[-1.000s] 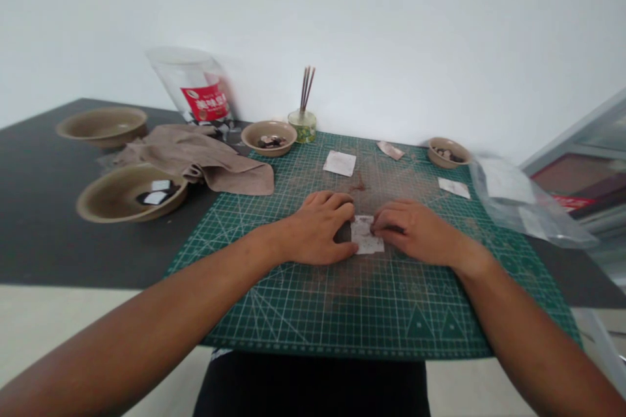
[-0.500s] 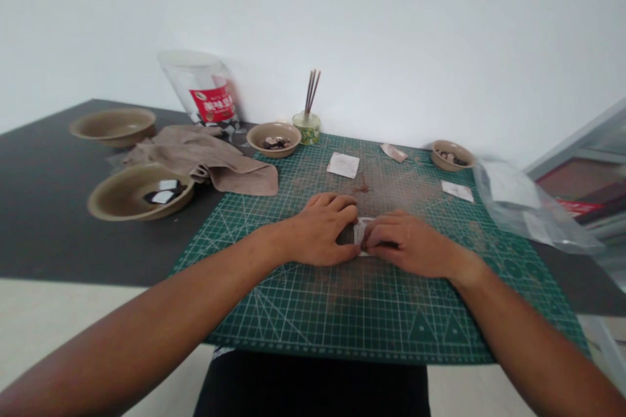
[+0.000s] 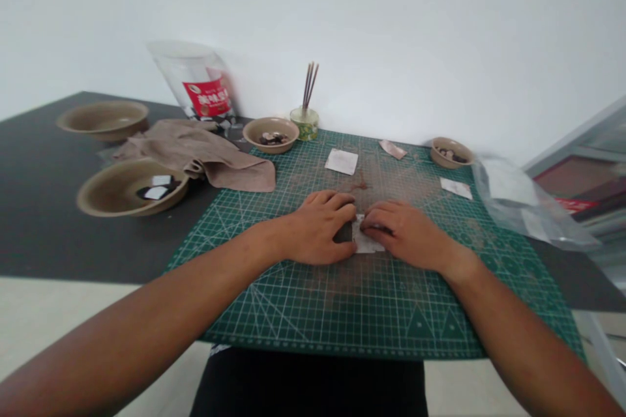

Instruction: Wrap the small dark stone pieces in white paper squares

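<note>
Both my hands rest together at the middle of a green cutting mat (image 3: 303,313). My left hand (image 3: 320,228) has its fingers curled and its thumb pressed on the left edge of a small white paper packet (image 3: 366,244). My right hand (image 3: 405,233) lies over the packet's right side with its fingers pinched on it. Most of the packet is hidden under the fingers. Brownish powder stains the mat around the hands.
Other white paper pieces (image 3: 341,161) lie farther back on the mat. Small bowls (image 3: 270,134) (image 3: 450,151) hold dark bits. A tan cloth (image 3: 195,153), two larger bowls (image 3: 131,186), a red-labelled bag (image 3: 195,86), a reed diffuser (image 3: 304,118) and a clear plastic bag (image 3: 523,202) surround the mat.
My right hand slid left over the packet and then back a little, so more of the white paper shows again. My left hand stayed in place.
</note>
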Demonstrator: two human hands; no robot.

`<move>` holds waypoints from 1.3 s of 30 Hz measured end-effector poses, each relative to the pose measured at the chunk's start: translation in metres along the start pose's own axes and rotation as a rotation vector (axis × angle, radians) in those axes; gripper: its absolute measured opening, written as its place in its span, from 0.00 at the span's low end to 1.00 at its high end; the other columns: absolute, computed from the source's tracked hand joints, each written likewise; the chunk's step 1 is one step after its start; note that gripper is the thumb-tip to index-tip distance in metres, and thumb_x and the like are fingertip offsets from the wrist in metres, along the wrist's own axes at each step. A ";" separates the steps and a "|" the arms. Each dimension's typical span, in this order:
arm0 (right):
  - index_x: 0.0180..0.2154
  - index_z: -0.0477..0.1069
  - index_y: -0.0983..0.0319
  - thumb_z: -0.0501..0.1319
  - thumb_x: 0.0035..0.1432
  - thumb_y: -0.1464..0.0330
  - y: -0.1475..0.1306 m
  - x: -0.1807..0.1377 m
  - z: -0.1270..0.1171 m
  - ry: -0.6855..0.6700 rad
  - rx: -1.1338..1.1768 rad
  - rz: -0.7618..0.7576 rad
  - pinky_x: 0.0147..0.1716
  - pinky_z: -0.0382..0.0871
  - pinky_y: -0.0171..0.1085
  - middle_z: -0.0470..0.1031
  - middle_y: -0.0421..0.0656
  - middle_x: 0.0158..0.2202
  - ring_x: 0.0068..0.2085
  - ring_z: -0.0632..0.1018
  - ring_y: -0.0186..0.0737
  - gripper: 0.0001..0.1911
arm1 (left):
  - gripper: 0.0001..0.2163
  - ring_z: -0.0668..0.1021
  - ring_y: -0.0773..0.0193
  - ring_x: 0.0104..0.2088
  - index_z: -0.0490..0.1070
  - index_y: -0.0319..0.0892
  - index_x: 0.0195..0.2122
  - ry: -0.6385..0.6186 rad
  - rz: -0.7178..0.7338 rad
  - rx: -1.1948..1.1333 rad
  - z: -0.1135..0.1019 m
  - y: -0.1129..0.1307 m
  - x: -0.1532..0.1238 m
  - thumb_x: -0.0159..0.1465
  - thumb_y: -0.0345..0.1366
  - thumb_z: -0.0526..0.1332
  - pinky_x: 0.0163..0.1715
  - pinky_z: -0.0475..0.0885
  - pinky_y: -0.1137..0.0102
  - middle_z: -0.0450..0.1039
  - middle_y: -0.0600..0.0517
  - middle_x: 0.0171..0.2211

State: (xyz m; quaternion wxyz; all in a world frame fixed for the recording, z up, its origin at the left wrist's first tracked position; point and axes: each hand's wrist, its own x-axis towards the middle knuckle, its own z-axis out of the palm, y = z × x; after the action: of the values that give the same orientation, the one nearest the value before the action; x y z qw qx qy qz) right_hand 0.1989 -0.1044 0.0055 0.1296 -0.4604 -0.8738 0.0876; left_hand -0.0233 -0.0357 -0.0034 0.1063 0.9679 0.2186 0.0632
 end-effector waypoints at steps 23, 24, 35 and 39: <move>0.37 0.75 0.60 0.60 0.65 0.70 0.010 -0.002 -0.005 0.005 0.017 0.006 0.47 0.67 0.43 0.79 0.43 0.39 0.42 0.77 0.41 0.05 | 0.22 0.62 0.44 0.62 0.66 0.44 0.53 0.016 0.008 -0.021 0.001 -0.002 -0.002 0.64 0.52 0.59 0.62 0.56 0.50 0.60 0.45 0.62; 0.37 0.75 0.59 0.60 0.65 0.70 0.009 -0.003 -0.006 -0.021 0.044 -0.017 0.47 0.67 0.43 0.79 0.42 0.38 0.41 0.77 0.40 0.05 | 0.22 0.62 0.45 0.62 0.66 0.45 0.53 0.018 0.010 -0.026 0.001 -0.002 -0.002 0.63 0.52 0.60 0.62 0.56 0.50 0.60 0.45 0.62; 0.37 0.74 0.59 0.60 0.65 0.70 0.004 -0.001 -0.003 -0.039 0.053 -0.024 0.47 0.66 0.42 0.78 0.40 0.38 0.42 0.76 0.40 0.04 | 0.21 0.62 0.45 0.63 0.66 0.44 0.51 0.010 0.007 -0.036 0.000 -0.002 -0.001 0.63 0.52 0.60 0.62 0.56 0.50 0.59 0.45 0.63; 0.38 0.74 0.60 0.59 0.66 0.69 0.000 0.002 -0.001 -0.004 0.034 -0.015 0.48 0.65 0.43 0.78 0.42 0.40 0.44 0.76 0.41 0.05 | 0.21 0.61 0.45 0.63 0.66 0.44 0.51 0.008 0.000 -0.029 0.000 -0.002 -0.001 0.63 0.52 0.60 0.62 0.56 0.50 0.59 0.45 0.63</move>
State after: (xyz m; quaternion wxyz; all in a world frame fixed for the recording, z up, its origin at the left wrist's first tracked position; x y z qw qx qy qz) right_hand 0.1980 -0.1024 0.0065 0.1363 -0.4516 -0.8758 0.1024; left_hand -0.0253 -0.0344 -0.0044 0.1196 0.9660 0.2183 0.0704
